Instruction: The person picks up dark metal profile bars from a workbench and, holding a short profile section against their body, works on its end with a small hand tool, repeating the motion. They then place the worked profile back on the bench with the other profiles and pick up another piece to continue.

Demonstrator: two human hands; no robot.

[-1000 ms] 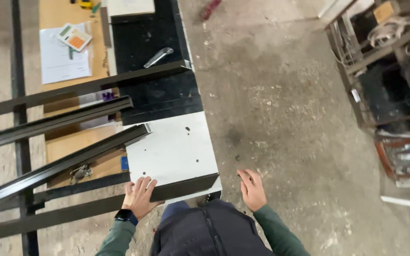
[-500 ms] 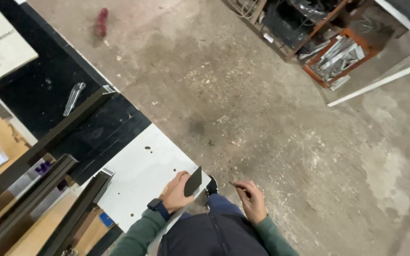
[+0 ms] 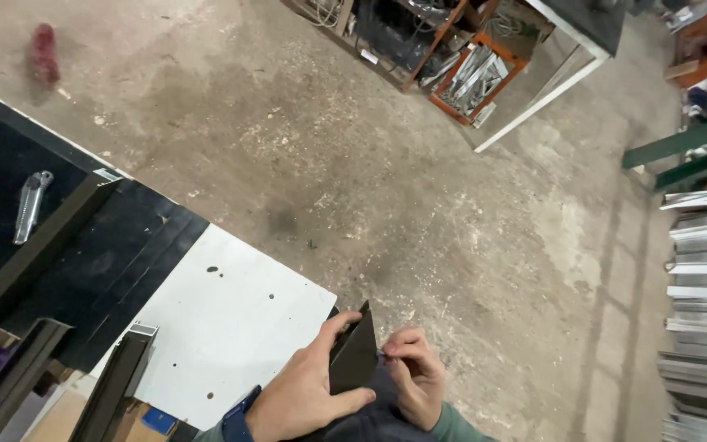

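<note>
Dark, flat metal piece (image 3: 353, 354), pointed upward, gripped by left hand (image 3: 308, 391); right hand (image 3: 415, 372) pinches its edge.

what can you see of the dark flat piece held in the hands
The dark flat piece is a small, thin, angular plate, dark brown to black with a matte, metal-like face and a pointed upper corner. It is held tilted, nearly on edge, just off the corner of the white table panel. The left hand clasps it from the left; the right hand pinches its right edge.
</note>
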